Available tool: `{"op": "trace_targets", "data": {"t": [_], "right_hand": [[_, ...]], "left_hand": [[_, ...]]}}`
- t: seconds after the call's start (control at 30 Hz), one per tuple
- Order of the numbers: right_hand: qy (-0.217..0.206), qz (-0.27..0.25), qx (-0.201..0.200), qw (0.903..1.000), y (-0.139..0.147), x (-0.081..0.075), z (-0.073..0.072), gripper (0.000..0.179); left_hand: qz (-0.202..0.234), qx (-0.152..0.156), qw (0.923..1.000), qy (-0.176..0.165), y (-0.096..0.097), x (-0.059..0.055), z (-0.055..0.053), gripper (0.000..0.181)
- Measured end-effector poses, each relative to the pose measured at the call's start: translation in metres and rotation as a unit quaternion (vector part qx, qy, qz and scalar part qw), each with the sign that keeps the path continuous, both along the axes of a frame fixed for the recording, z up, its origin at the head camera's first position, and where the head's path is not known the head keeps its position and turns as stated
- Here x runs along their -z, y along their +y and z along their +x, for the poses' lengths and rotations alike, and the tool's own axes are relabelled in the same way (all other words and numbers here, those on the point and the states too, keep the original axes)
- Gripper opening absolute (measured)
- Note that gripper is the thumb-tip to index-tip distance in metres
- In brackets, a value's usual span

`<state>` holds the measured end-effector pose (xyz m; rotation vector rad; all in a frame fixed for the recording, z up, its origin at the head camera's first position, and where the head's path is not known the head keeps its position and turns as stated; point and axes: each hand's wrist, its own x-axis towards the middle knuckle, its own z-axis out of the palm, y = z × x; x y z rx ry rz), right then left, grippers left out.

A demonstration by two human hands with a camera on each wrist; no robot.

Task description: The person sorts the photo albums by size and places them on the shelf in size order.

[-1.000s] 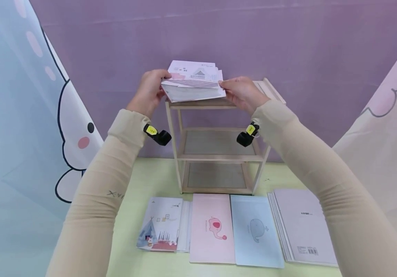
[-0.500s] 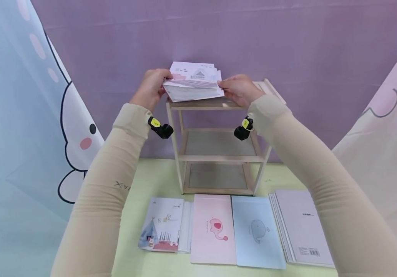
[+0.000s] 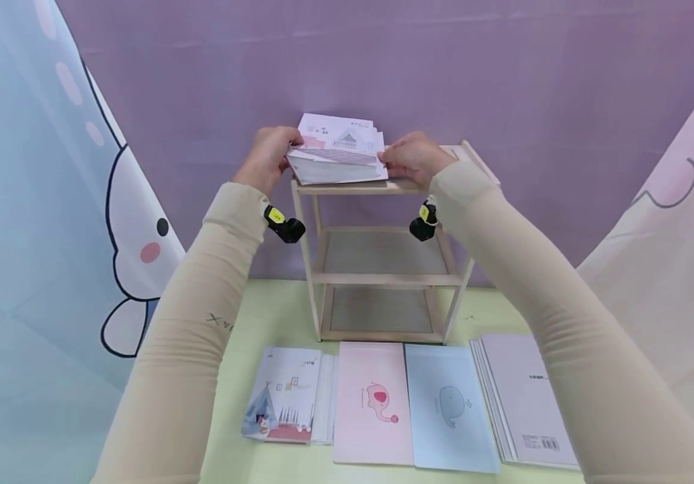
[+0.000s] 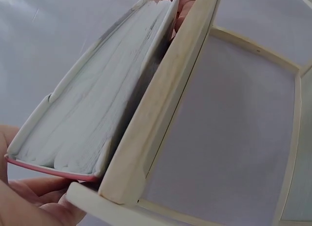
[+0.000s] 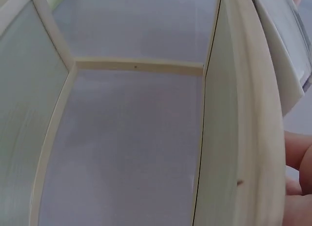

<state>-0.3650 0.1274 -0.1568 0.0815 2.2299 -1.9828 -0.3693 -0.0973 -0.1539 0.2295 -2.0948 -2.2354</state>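
Note:
A thick stack of white-covered notebooks [image 3: 337,138] lies over the top shelf of a small wooden rack [image 3: 383,279], page edges facing me. My left hand [image 3: 267,158] grips its left side, thumb on top. At the right edge, my right hand [image 3: 416,160] pinches the covers. In the left wrist view the reddish spine [image 4: 51,170] sits by the left fingers, and a narrow dark gap shows between the lower cover and the shelf's front rail [image 4: 151,109]. The right wrist view catches the right fingers [image 5: 297,148] behind the rail, close to a cover corner.
On the pale green table [image 3: 232,403], in front of the rack, lie tent-picture notebooks [image 3: 286,396], a pink elephant notebook [image 3: 373,403], a blue whale notebook [image 3: 452,410] and a pile of grey-white notebooks [image 3: 522,396]. A purple curtain [image 3: 564,121] hangs behind.
Both hands and the stack have come slightly lower onto the top shelf. The right hand has shifted a little left. Both hands keep their hold.

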Motion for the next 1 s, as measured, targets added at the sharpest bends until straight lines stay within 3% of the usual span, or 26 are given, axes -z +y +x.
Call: {"op": "trace_targets", "data": {"t": [0.17, 0.4, 0.7, 1.0], "right_hand": [[0.002, 0.032, -0.019, 0.9993, 0.002, 0.001, -0.001, 0.008], [0.006, 0.088, -0.007, 0.9961, -0.001, 0.001, -0.002, 0.004], [0.004, 0.144, 0.009, 0.9895, -0.004, -0.003, 0.001, 0.004], [0.024, 0.188, 0.027, 0.9815, -0.012, -0.004, 0.002, 0.006]], "left_hand": [[-0.01, 0.003, 0.9999, 0.011, 0.001, 0.003, -0.001, 0.023], [-0.01, 0.005, 0.9999, -0.007, -0.001, 0.003, -0.001, 0.03], [-0.03, -0.002, 0.9994, -0.017, -0.001, 0.002, 0.0, 0.027], [-0.065, -0.009, 0.9977, 0.016, 0.0, 0.005, -0.002, 0.03]]}}
